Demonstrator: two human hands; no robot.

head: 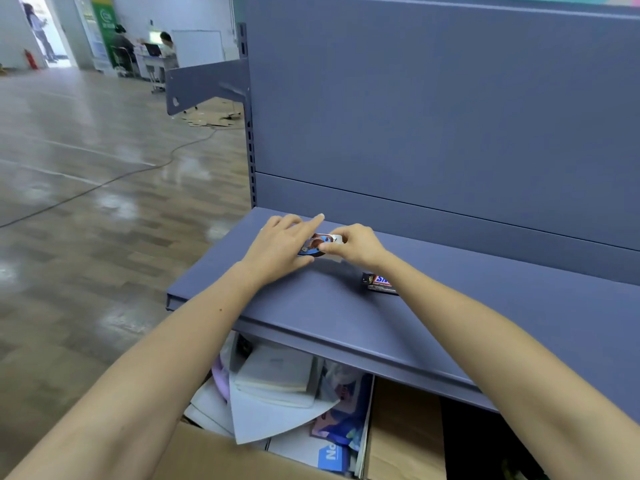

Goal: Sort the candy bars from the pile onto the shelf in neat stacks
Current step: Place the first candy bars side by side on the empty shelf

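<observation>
Right hand (356, 244) pinches a blue-brown candy bar (317, 243), left hand (280, 247) rests flat on it; label unreadable.

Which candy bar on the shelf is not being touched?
The dark bar lying alone on the right; the left hand and right hand touch the blue bar.

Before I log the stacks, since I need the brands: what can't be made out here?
Head view only.
- Blue-and-brown bar: mostly covered by left hand and right hand; brand unreadable.
- Dark bar: right forearm hides its right end, name cut off.
- Box under the shelf: contents half hidden by the shelf.
</observation>
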